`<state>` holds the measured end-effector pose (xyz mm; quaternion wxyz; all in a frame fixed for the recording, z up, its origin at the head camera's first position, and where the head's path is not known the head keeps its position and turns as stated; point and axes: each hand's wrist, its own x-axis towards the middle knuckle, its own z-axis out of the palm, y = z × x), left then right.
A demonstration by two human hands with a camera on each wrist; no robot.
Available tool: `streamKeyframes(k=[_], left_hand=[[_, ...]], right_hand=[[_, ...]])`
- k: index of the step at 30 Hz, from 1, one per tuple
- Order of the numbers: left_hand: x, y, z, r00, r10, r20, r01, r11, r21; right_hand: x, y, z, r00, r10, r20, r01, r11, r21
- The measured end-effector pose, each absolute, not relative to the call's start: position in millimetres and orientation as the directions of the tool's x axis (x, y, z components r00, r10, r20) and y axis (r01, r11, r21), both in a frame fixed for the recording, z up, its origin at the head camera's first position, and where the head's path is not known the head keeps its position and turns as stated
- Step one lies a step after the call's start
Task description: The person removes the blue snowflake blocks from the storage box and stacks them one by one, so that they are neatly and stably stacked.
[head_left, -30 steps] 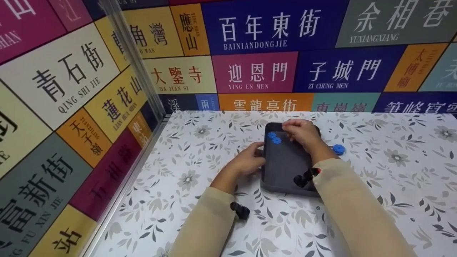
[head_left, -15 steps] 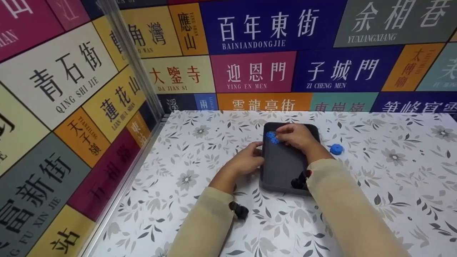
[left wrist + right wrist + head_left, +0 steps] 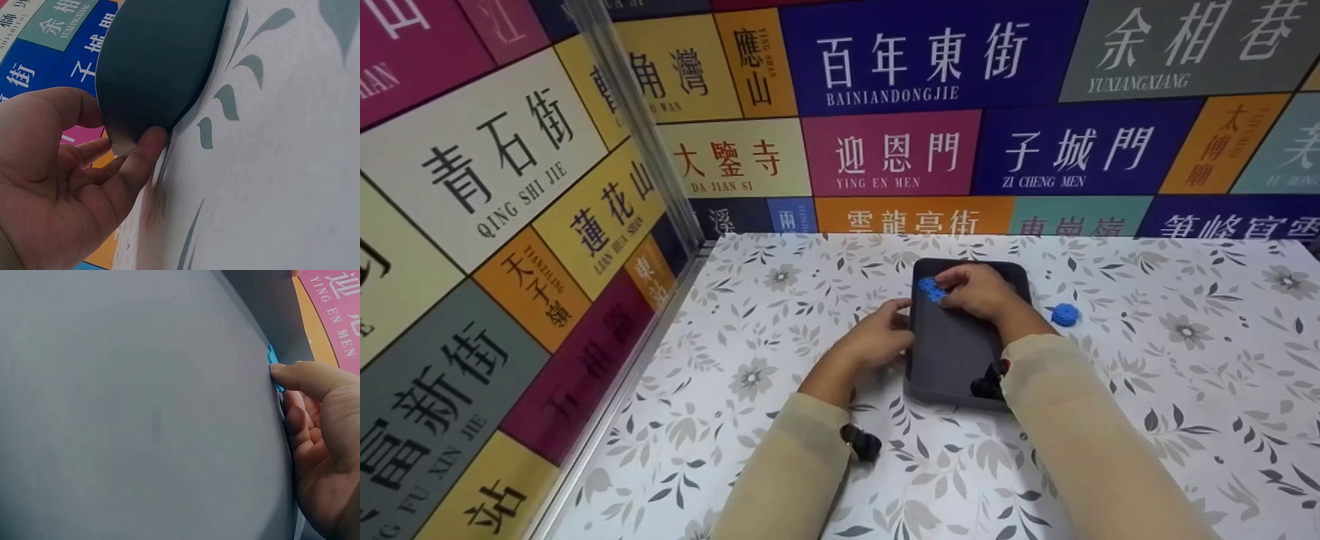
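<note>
A dark grey rectangular tray lies on the table. Blue flower-shaped pieces sit inside it, by the far left corner. My right hand reaches in over the tray, thumb and fingertips pinching a blue flower-shaped piece; fingers cover much of it. Against the tray's left wall rests my left hand. In the left wrist view its relaxed, bent fingers and thumb touch the dark outer wall.
A small pile of blue flower-shaped pieces lies on the table right of the tray. The white tablecloth has a grey leaf print. Sign-patterned panels stand behind and to the left.
My right hand has moved from the tray's far rim leftward and down onto the blue pieces in the far left corner. The left hand stays at the tray's side.
</note>
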<state>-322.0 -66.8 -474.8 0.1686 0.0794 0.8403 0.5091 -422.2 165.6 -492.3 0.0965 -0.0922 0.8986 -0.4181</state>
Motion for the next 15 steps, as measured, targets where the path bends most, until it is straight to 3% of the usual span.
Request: streamKeyframes(k=[15], left_hand=[[-322.5,-65.3,-475.6,-0.929,0.301,-0.216,-0.058,0.456,0.888]], right_hand=[[-421.7,167.1,-491.7,-0.968,-0.243,-0.071,-0.122,0.692,-0.712]])
